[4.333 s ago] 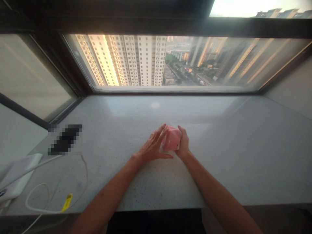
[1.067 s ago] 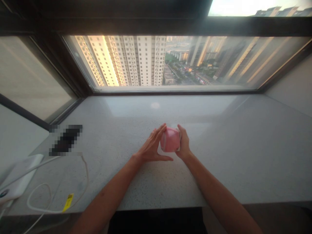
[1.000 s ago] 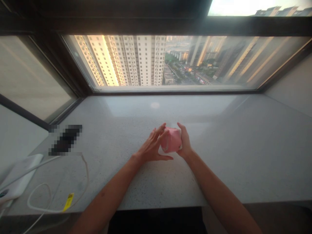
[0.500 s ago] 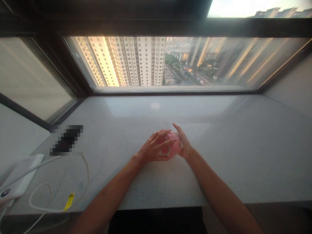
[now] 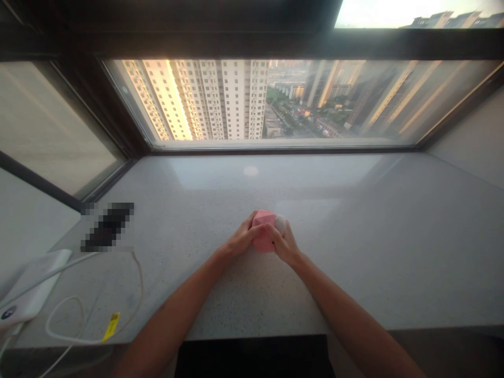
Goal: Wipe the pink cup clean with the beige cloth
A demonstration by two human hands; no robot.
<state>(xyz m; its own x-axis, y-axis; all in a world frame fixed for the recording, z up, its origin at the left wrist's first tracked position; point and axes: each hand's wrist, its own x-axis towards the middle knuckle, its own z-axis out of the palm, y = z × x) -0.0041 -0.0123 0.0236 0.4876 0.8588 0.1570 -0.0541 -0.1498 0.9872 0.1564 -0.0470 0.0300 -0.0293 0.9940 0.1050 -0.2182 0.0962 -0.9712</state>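
Observation:
A pink faceted object (image 5: 262,227), perhaps folded paper or card, sits at the middle of the speckled stone sill (image 5: 366,262). A rounded white part (image 5: 280,223) shows at its right side. My left hand (image 5: 239,240) presses against its left and lower side. From the right, my right hand (image 5: 285,243) wraps its lower right, and the fingers of both hands meet in front of it. The object's underside is hidden, so I cannot tell whether it touches the sill.
To the left lie a pixelated dark phone (image 5: 107,227) and a white power bank (image 5: 29,287). A white cable (image 5: 84,336) with a yellow tag (image 5: 111,326) loops near the sill's front edge. A large window (image 5: 260,102) stands behind the sill.
My hands have closed in from either side. The pink object has turned and shifted slightly left, and the white part now shows at its upper right.

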